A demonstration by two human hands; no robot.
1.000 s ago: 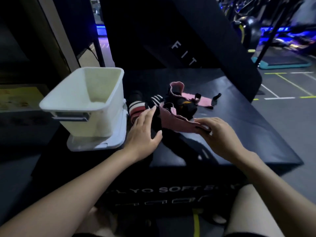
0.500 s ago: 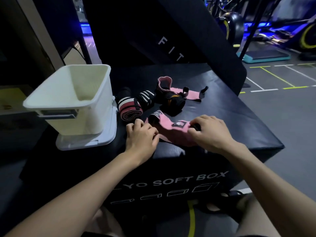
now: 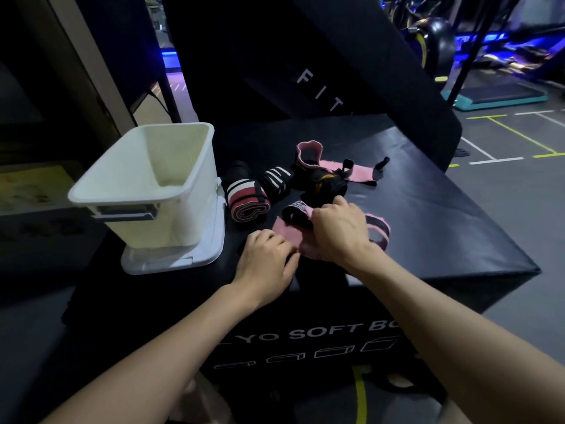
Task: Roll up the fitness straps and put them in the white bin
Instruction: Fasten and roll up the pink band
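Observation:
A pink fitness strap (image 3: 282, 229) lies flat on the black soft box (image 3: 428, 228) near its front edge. My left hand (image 3: 266, 258) pinches the strap's near left end with curled fingers. My right hand (image 3: 339, 231) lies over the strap's middle, fingers curled round it; a folded pink end sticks out to its right. The white bin (image 3: 195, 179) stands at the left of the box on a white lid. A rolled red-and-white strap (image 3: 246, 201), a black-and-white roll (image 3: 275, 179) and a second pink strap (image 3: 351, 172) lie behind my hands.
A slanted black pad marked "FIT" (image 3: 321, 93) rises behind the box. A black strap bundle with orange marks (image 3: 327, 186) lies among the straps. Gym floor with painted lines (image 3: 504, 142) and a teal step platform (image 3: 495, 97) are at the right.
The pink strap has come down from being stretched in the air to lying on the box. My right hand has shifted left over its middle, folding the right end; my left hand grips the near end.

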